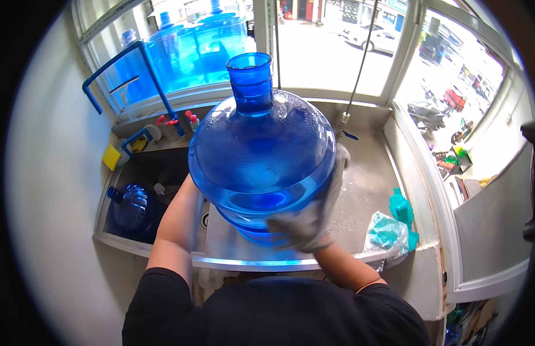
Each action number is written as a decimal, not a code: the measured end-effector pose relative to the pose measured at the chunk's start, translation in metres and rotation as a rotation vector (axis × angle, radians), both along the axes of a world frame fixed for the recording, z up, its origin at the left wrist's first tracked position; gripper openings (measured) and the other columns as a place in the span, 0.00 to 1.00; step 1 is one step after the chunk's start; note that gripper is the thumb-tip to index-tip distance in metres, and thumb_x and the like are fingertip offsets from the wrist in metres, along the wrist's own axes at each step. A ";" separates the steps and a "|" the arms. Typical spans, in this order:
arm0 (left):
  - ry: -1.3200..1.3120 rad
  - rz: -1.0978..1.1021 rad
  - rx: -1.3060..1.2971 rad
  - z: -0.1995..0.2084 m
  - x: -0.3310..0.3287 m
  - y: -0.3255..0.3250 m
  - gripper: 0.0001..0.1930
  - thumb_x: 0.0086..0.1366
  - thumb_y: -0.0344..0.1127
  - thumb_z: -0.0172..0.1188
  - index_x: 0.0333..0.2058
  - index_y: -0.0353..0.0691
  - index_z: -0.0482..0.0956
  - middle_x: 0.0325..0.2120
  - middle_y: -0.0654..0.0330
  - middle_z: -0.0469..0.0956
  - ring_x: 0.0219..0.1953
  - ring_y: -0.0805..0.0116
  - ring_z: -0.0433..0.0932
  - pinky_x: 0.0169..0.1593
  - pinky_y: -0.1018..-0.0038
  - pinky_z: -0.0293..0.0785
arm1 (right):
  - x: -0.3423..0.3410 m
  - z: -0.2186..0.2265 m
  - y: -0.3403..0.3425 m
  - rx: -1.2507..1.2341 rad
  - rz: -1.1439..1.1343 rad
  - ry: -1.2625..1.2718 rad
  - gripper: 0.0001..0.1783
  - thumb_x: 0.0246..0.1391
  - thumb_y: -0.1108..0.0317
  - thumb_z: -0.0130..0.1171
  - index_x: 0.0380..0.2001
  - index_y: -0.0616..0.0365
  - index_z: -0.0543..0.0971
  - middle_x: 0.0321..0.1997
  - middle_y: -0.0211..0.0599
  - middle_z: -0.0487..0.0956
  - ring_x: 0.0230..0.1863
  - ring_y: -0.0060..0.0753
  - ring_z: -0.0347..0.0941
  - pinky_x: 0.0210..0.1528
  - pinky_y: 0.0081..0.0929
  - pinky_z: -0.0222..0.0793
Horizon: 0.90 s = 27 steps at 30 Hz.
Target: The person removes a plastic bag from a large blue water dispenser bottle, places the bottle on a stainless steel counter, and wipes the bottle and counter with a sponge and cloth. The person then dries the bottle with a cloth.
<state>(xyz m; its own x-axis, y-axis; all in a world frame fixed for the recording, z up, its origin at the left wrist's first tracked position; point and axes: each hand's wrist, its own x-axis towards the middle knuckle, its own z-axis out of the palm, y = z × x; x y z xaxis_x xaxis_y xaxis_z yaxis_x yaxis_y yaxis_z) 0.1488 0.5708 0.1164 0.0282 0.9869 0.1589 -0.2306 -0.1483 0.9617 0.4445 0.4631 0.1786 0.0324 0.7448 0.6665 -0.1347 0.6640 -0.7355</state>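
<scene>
A large blue water jug (261, 150) stands in front of me over the metal basin, its uncapped neck pointing up and away. My right hand (305, 226), in a grey glove and smeared by motion, lies against the jug's near right side. Its thumb side reaches across the front, and grey fabric runs up the right flank. My bare left forearm (174, 230) goes up to the jug's left side, where the jug hides my left hand. Droplets or wet marks show on the jug's shoulder.
A dark sink (114, 224) at left holds a smaller blue bottle (132, 205). Blue pipes (145, 63) and a yellow sponge (111, 157) are beyond. A rod with a blue-handled valve (349, 136) hangs at right, near teal gloves (401, 207) and a plastic bag (387, 233). Filled jugs (215, 49) stand behind the window.
</scene>
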 end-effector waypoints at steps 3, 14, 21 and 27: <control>0.008 0.022 0.002 -0.007 0.000 0.016 0.36 0.70 0.65 0.41 0.61 0.38 0.66 0.54 0.55 0.72 0.54 0.65 0.73 0.58 0.70 0.66 | 0.000 0.012 -0.005 0.226 -0.314 -0.253 0.42 0.52 0.51 0.64 0.65 0.63 0.64 0.70 0.50 0.58 0.74 0.50 0.46 0.73 0.41 0.43; 0.051 0.257 -0.212 -0.068 -0.023 -0.073 0.34 0.71 0.62 0.43 0.57 0.36 0.70 0.50 0.55 0.76 0.49 0.66 0.76 0.53 0.73 0.70 | 0.024 0.061 0.215 -0.852 0.759 -0.075 0.22 0.64 0.55 0.51 0.52 0.60 0.76 0.49 0.44 0.79 0.50 0.33 0.77 0.54 0.28 0.74; 0.159 0.283 -0.585 -0.097 -0.026 -0.234 0.43 0.68 0.71 0.34 0.67 0.40 0.59 0.60 0.50 0.69 0.64 0.54 0.65 0.66 0.57 0.50 | 0.025 -0.137 0.099 -0.252 -0.118 -0.074 0.21 0.63 0.56 0.53 0.52 0.57 0.75 0.49 0.42 0.78 0.51 0.33 0.75 0.54 0.28 0.72; 0.236 0.402 -0.544 -0.079 -0.037 -0.260 0.38 0.71 0.65 0.38 0.62 0.35 0.67 0.56 0.49 0.73 0.59 0.57 0.71 0.63 0.64 0.60 | 0.046 -0.124 0.043 0.089 -0.332 -0.627 0.20 0.61 0.57 0.54 0.53 0.56 0.74 0.50 0.39 0.77 0.52 0.33 0.74 0.55 0.28 0.71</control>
<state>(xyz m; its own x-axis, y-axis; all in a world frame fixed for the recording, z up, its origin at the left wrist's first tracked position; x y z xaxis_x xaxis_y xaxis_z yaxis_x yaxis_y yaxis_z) 0.1117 0.3105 0.0372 -0.3810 0.8658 -0.3245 -0.0358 0.3369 0.9409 0.4906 0.5056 0.0543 -0.1612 0.7037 0.6920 0.5156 0.6579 -0.5489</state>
